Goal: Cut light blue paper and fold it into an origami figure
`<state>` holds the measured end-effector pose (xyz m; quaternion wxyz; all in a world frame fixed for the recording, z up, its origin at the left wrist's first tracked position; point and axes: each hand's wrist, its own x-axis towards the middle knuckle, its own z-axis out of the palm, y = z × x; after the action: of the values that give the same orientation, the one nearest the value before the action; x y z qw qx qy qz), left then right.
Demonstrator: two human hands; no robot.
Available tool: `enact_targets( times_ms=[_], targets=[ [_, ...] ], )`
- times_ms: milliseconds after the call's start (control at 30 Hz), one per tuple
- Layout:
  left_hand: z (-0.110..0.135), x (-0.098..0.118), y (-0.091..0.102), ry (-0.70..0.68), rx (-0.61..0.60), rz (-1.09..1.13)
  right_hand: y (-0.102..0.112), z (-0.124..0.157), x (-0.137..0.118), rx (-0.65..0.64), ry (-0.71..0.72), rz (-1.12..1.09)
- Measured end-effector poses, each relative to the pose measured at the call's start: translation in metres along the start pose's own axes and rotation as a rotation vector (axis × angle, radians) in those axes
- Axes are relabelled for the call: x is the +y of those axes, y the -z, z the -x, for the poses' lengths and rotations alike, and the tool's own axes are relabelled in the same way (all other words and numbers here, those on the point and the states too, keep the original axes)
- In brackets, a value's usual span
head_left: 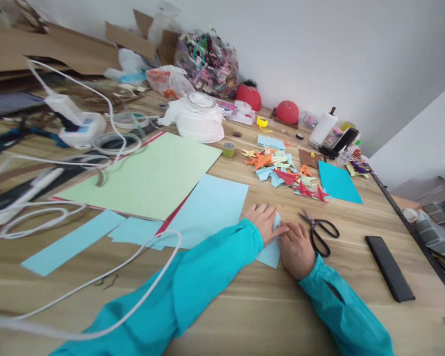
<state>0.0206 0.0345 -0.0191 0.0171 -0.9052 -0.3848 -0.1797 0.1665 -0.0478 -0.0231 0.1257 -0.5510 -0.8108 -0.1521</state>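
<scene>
A small light blue paper piece lies on the wooden table under both my hands. My left hand rests flat on its upper edge, fingers stretched toward the right. My right hand presses down on the paper's right side, fingers curled low against it. Both arms wear teal sleeves. Black-handled scissors lie just right of my right hand, touching nothing.
A pile of folded coloured paper shapes and a teal sheet lie beyond. Large light green and light blue sheets lie left. A black phone sits right. White cables cross the left. Clutter lines the back wall.
</scene>
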Motion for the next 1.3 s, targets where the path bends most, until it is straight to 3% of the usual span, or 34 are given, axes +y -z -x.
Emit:
enact_targets(
  times_ms=[367,667,900,1100,1300],
  targets=[
    [0.026,0.005,-0.004,-0.103,0.008,0.023,0.004,-0.002,-0.002,0.061,-0.045,-0.08],
    [0.017,0.007,-0.01,-0.091,0.024,0.058,0.008,-0.03,0.008,-0.092,-0.114,-0.026],
    [0.017,0.008,-0.017,-0.089,0.066,0.068,0.001,-0.052,0.015,-0.102,-0.102,0.018],
    [0.018,0.011,-0.017,-0.061,0.048,0.038,-0.003,-0.03,0.02,-0.018,-0.058,-0.019],
    [0.017,0.01,-0.019,-0.061,0.028,0.05,0.011,0.005,0.024,0.016,-0.047,-0.039]
  ],
)
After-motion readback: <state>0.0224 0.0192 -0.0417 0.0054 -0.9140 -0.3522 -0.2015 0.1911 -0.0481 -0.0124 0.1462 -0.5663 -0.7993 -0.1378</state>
